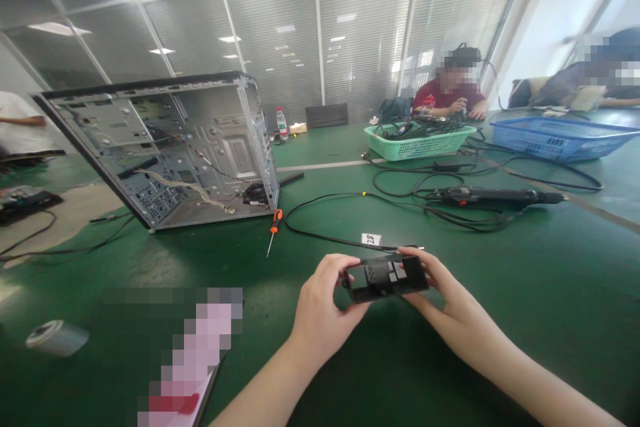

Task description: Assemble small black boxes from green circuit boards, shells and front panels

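Green tabletop [500, 243], glass wall [280, 27] behind: two baskets [425, 147] upper right, one computer case [235, 153] upper left, one screwdriver [275, 223] near centre. Left hand [323, 300] and right hand [445, 290], fingers clamped on one black part [383, 285], lower centre.

Toward the tabletop's [525, 267] far right corner sit a green basket [425, 147] heaped with cables [420, 128] and, near it, a blue basket [550, 141]. Behind the green one, a person [436, 95] in a red shirt is at the far edge. A red-capped bottle [281, 124] stands farther left along it. A black tool [500, 197] lies before the baskets; toward the near left corner are a silvery cylinder [63, 339] and a pixelated pink sheet [200, 347].
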### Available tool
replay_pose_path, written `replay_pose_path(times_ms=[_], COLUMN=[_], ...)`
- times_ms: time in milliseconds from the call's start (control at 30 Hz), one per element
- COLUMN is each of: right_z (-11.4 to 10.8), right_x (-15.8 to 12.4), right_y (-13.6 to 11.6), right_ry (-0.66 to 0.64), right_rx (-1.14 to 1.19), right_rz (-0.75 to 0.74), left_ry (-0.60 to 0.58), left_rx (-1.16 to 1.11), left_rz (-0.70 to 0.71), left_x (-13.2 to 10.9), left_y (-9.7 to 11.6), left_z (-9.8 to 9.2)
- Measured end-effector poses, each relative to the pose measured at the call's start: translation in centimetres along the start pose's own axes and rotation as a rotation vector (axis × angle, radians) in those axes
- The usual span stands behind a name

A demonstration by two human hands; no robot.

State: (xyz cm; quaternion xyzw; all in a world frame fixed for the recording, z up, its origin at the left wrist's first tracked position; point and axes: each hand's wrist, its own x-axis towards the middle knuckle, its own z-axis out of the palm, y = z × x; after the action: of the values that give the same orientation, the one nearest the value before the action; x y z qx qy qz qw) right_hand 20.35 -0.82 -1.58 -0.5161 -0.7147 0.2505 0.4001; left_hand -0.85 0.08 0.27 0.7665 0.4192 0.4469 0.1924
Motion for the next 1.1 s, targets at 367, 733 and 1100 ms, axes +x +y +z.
replay_pose_path(times_ms=[367,733,1100], right_z=[-0.6,-0.5,-0.7], right_x=[0.5,0.4,0.2], right_y=[-1.8,-1.8,-2.6], right_ry=[-0.238,-0.349,-0.329], right_rx=[0.422,1.014,1.116], right_rz=[0.294,0.891,0.972], left_ry=[-0.138,-0.253,-0.205], left_rx=[-0.472,-0.550,-0.573], left_rz=[-0.565,-0.548,-0.625], left_x=[0.5,0.2,0.8], left_y=[-0.4,-1.2,-1.1], left_z=[0.6,0.9,1.2])
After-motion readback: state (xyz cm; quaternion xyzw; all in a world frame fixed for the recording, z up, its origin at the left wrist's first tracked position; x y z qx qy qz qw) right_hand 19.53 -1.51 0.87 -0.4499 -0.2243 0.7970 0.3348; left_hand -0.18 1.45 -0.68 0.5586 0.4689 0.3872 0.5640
